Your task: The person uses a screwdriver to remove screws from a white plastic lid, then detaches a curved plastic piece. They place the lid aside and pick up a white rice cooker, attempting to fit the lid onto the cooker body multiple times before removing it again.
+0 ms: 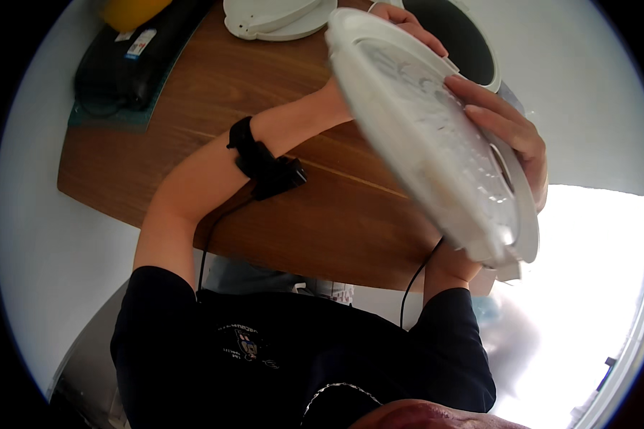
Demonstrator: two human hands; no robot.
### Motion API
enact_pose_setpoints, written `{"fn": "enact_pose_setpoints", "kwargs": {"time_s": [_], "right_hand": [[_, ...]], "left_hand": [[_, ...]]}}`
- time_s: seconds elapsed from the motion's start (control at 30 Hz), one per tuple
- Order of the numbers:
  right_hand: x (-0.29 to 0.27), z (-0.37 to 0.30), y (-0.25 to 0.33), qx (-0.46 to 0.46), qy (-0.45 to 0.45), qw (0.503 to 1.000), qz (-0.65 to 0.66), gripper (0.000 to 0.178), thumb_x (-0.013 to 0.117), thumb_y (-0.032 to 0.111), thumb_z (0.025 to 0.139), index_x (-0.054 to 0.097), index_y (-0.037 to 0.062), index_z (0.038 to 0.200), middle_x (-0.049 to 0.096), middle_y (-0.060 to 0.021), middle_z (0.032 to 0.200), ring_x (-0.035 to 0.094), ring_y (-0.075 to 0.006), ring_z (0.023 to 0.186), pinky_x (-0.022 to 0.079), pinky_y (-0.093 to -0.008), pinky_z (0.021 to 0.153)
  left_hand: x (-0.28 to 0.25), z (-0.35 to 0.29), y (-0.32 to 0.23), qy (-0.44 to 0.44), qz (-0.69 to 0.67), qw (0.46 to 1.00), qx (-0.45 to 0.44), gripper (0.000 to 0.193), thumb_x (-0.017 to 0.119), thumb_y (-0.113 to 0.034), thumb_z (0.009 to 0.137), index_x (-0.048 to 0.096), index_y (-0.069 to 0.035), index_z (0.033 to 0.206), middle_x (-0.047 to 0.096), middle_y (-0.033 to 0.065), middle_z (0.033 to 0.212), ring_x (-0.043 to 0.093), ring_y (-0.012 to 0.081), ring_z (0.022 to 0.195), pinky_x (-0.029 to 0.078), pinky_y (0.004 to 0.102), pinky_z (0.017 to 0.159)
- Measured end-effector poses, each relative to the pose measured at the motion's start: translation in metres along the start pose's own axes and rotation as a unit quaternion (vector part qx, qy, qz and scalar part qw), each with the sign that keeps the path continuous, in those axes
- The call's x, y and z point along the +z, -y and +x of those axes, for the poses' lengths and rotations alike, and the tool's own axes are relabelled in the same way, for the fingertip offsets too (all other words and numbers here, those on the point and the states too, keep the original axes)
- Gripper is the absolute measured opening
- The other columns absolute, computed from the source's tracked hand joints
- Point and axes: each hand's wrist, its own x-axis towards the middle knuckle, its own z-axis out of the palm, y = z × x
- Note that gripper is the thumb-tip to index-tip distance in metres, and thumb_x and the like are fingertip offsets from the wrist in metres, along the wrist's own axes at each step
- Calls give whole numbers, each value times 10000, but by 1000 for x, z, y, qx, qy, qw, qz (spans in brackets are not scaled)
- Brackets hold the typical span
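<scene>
A large round white plastic housing (436, 154), tilted steeply on its edge, is held up above the right part of the table. Its face has a translucent, ribbed inner part, slightly blurred. My left hand (411, 30) reaches behind it and curls its fingers over the far edge. At the right edge my right hand (515, 132) grips the rim, with fingers bent onto the face. The housing hides my left palm and most of my right forearm. What exact kind of appliance part this is, I cannot tell.
The wooden table (243, 79) has a curved white plastic part (283, 21) at its far side. Beyond the housing lies a dark disc with a white rim (454, 39). A black case (118, 68) rests on a green mat (150, 107), near something yellow (132, 11). A strapped black device (265, 164) with a cable is on my left forearm.
</scene>
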Motion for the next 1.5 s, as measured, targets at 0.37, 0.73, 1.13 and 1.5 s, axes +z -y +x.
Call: {"fn": "enact_pose_setpoints", "kwargs": {"time_s": [0.37,0.73,1.13,1.5], "right_hand": [[-26,10,2,37,158,986,-49,568,901,198,750,718,15,1256,606,-232,1401,643,-361,1226,535,-375,1018],[-25,9,1,27,163,984,-64,593,914,138,704,728,39,1258,591,-218,1426,641,-365,1238,547,-383,1029],[-28,7,7,29,171,979,-109,534,878,152,726,743,30,1228,601,-263,1402,622,-408,1264,534,-403,1019],[-31,8,-1,5,154,984,-87,603,910,160,722,711,24,1275,640,-206,1374,658,-347,1224,533,-364,1038]], "left_hand": [[-12,-2,27,-4,158,987,38,199,743,-230,933,781,-138,1105,533,50,1168,598,160,1027,534,262,888],[-12,-4,22,-3,167,986,18,239,799,-195,890,773,-128,1118,497,51,1194,605,157,1038,530,269,914],[-8,-2,25,-5,198,980,35,214,792,-227,882,790,-137,1076,513,46,1168,587,151,1034,514,267,888],[-19,0,28,22,236,971,28,266,795,-206,855,798,-135,1112,575,34,1147,613,135,963,513,251,845]]}}
